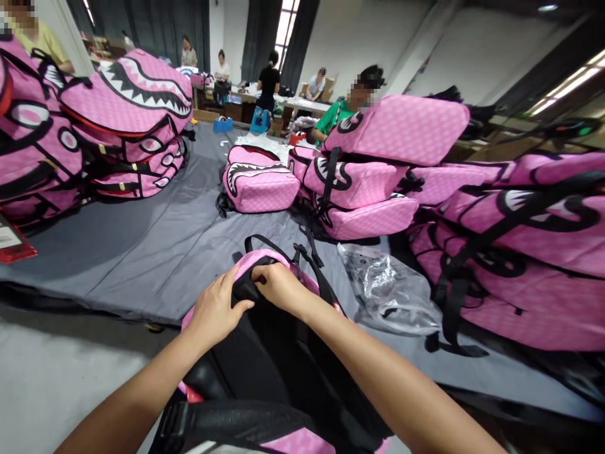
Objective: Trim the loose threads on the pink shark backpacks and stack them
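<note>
An open pink backpack (pixel 265 255) with a black lining lies at the table's near edge, its opening toward me. My left hand (pixel 220 310) holds the left side of its pink and black rim, the thumb resting over the dark lining. My right hand (pixel 278 285) reaches into the top of the opening, fingers curled against black fabric; its fingertips are hidden there, so I cannot make out what they pinch. Black straps (pixel 309 255) lie behind and to the right of the bag.
A grey-covered table (pixel 155 252) bears stacked pink backpacks at the left (pixel 137 101) and right (pixel 543 265), with a smaller one (pixel 267 189) in the middle. A clear plastic bag (pixel 394 293) lies right of my hands. Several people are beyond, one in green (pixel 331 120).
</note>
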Available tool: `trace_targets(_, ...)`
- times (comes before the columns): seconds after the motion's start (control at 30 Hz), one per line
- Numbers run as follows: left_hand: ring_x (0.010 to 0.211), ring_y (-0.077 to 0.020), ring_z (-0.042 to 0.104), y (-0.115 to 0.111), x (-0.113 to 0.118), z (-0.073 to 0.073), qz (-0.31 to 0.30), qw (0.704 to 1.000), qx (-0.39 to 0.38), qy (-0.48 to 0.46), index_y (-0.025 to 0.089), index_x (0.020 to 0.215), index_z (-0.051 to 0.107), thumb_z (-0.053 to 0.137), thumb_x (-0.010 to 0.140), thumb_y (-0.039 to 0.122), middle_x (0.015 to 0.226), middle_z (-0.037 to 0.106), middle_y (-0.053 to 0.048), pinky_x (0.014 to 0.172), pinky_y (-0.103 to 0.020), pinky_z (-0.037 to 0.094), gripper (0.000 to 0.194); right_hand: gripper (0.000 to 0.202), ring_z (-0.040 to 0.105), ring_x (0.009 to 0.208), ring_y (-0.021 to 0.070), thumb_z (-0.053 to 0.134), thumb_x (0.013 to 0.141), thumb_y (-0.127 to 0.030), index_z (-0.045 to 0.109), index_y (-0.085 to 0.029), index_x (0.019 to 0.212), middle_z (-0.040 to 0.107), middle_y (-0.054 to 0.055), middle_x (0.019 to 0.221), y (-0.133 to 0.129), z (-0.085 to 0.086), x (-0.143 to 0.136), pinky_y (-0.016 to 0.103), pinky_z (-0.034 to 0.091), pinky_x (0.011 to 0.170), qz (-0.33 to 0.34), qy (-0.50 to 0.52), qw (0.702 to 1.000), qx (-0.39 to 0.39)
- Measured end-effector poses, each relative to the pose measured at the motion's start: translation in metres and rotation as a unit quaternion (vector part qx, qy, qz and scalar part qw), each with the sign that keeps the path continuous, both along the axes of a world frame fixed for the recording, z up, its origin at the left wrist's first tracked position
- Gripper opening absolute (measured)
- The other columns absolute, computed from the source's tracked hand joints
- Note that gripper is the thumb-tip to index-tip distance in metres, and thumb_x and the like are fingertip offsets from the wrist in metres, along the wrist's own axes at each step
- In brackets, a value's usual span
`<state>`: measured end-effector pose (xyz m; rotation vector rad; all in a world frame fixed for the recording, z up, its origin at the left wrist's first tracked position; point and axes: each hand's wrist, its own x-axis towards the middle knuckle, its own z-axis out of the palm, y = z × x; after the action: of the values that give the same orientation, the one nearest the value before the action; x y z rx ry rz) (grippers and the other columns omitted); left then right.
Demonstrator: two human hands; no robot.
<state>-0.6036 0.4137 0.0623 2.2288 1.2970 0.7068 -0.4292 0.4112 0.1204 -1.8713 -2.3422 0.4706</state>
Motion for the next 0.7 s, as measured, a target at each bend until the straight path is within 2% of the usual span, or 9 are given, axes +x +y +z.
trace_targets(0.13,0.124,-0.0298,0.060,0.004,-0.002,-0.001,0.005,1.000,-0.004,0.006,0.020,0.141,0.044,0.073,0.083,0.032,0.132,0.063,-0.012,0.102,-0.044,0.050,0.066,0.020,0.067,0.081,0.0159,0.052,0.090,-0.013,0.071,-0.017,0.096,0.075,0.006,0.091,0.001,0.003,0.004,0.024,0.041,0.068,0.031,-0.004,0.999,0.009)
trace_targets(0.23,0.123,-0.0292,0.060,0.005,-0.001,0.002,-0.003,1.000,-0.009,0.014,0.022,0.142,0.045,0.072,0.084,0.036,0.132,0.063,-0.011,0.101,-0.042,0.050,0.065,0.024,0.070,0.090,0.0221,0.050,0.091,-0.010,0.069,-0.016,0.103,0.074,0.012,0.094,-0.017,0.011,0.018,0.028,0.045,0.073,0.064,-0.095,0.993,-0.011)
trace_targets(0.37,0.115,-0.0313,0.065,0.008,0.004,0.010,0.020,0.998,-0.052,0.035,0.021,0.138,0.051,0.070,0.085,0.038,0.123,0.069,-0.011,0.094,-0.042,0.051,0.059,0.025,0.073,0.090,0.0282,0.048,0.086,0.000,0.069,-0.011,0.095,0.074,0.019,0.090,-0.042,0.015,0.039,0.033,0.050,0.075,-0.004,-0.235,0.967,-0.095)
trace_targets(0.43,0.109,-0.0314,0.067,0.012,0.003,0.012,0.023,0.996,-0.082,0.031,0.020,0.135,0.054,0.069,0.085,0.038,0.116,0.072,-0.011,0.091,-0.041,0.052,0.056,0.023,0.074,0.085,0.0289,0.049,0.085,0.000,0.068,-0.010,0.092,0.074,0.020,0.085,-0.051,0.018,0.047,0.033,0.051,0.072,-0.039,-0.246,0.964,-0.096)
trace_targets(0.5,0.109,-0.0295,0.067,0.018,-0.003,0.012,0.003,0.993,-0.117,-0.004,0.020,0.135,0.055,0.070,0.083,0.038,0.117,0.071,-0.010,0.092,-0.039,0.051,0.057,0.023,0.074,0.081,0.0273,0.049,0.086,-0.004,0.067,-0.010,0.099,0.074,0.019,0.086,-0.062,0.022,0.052,0.032,0.052,0.069,-0.057,-0.257,0.962,-0.076)
trace_targets(0.57,0.110,-0.0277,0.067,0.024,-0.013,0.011,-0.037,0.984,-0.171,-0.043,0.021,0.136,0.055,0.074,0.077,0.041,0.123,0.070,-0.009,0.093,-0.037,0.051,0.064,0.023,0.074,0.072,0.0226,0.047,0.091,-0.012,0.064,-0.014,0.106,0.074,0.015,0.089,-0.079,0.023,0.057,0.029,0.051,0.065,-0.084,-0.201,0.974,-0.057)
trace_targets(0.63,0.109,-0.0264,0.067,0.028,-0.021,0.011,-0.091,0.966,-0.234,-0.068,0.023,0.133,0.057,0.077,0.072,0.042,0.124,0.069,-0.007,0.092,-0.035,0.052,0.067,0.024,0.069,0.058,0.0150,0.042,0.095,-0.027,0.061,-0.018,0.109,0.074,0.007,0.087,-0.105,0.014,0.062,0.024,0.049,0.058,-0.139,0.024,0.986,-0.094)
trace_targets(0.67,0.107,-0.0260,0.067,0.027,-0.024,0.012,-0.106,0.959,-0.255,-0.071,0.023,0.130,0.061,0.077,0.071,0.042,0.122,0.070,-0.006,0.091,-0.035,0.053,0.064,0.027,0.065,0.051,0.0125,0.040,0.096,-0.034,0.060,-0.019,0.105,0.072,0.005,0.082,-0.119,0.005,0.066,0.023,0.046,0.053,-0.147,0.136,0.967,-0.155)
trace_targets(0.7,0.104,-0.0258,0.068,0.025,-0.024,0.015,-0.109,0.956,-0.263,-0.067,0.023,0.125,0.064,0.077,0.071,0.040,0.119,0.072,-0.005,0.090,-0.034,0.053,0.059,0.028,0.062,0.047,0.0115,0.041,0.094,-0.039,0.060,-0.019,0.101,0.072,0.003,0.076,-0.133,-0.006,0.069,0.020,0.040,0.046,-0.148,0.202,0.936,-0.248)
